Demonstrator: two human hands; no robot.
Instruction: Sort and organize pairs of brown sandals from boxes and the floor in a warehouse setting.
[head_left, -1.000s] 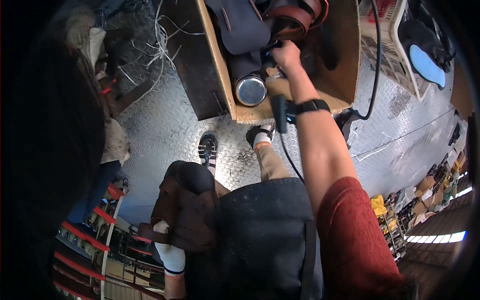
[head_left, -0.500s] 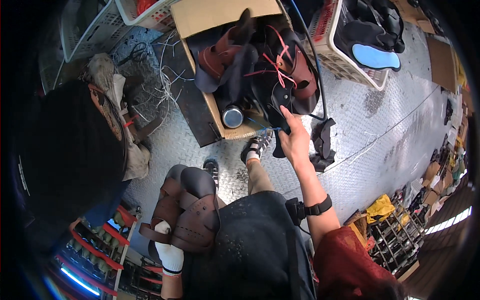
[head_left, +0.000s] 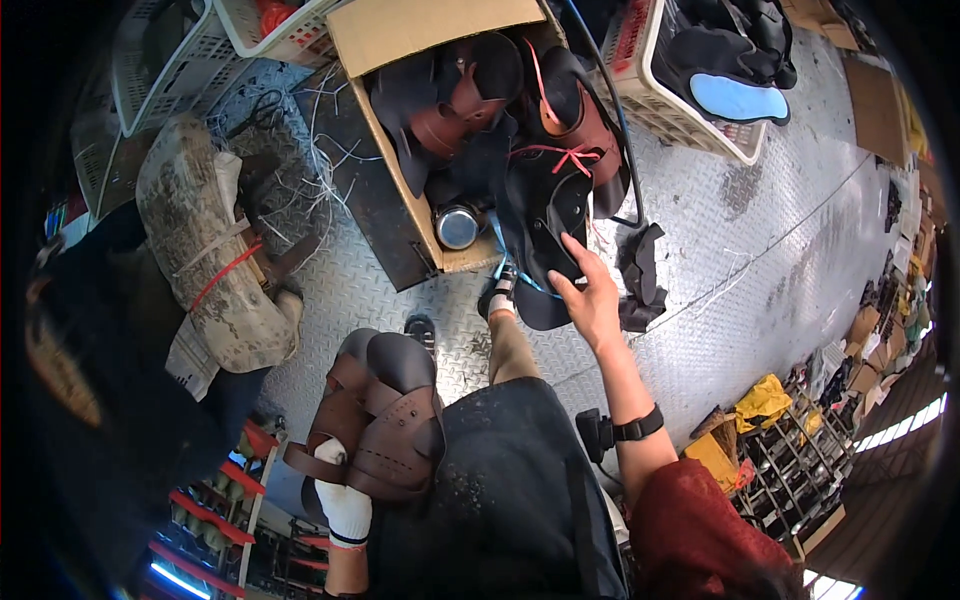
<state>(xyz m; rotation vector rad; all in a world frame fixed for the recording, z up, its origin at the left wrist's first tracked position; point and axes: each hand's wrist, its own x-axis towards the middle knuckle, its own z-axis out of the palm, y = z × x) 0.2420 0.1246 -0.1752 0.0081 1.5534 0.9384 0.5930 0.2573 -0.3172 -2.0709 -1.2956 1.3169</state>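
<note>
Right, out in front now, reaching to the black upper (head_left: pixel 528 232) with the bare right hand (head_left: pixel 592 300), and meeting its right edge, by the look of it, with the fingertips. Lying just ahead and to the left of that hand, at the near right corner of the cardboard box (head_left: pixel 440 35), with long axis running roughly away from the body. Far nearer the right hand than the left hand (head_left: pixel 342 500), and well apart from the latter. Showing thumb and forefinger spread wide, with the other fingers mostly hidden; cannot tell a firm grip from a light touch.

Meanwhile, down low on the left, clutching brown leather uppers (head_left: pixel 395 440) in that white-gloved left hand, closed around a strap, just beside the dark apron (head_left: pixel 500 490). Back up at the black upper: marked by a red cord (head_left: pixel 565 154) near the far end and a blue cord (head_left: pixel 525 284) at the near one. Looking left of it, to a silver-ended can (head_left: pixel 457 228) in the box; looking right, to dark pieces (head_left: pixel 642 280) on the metal floor (head_left: pixel 760 250).
</note>
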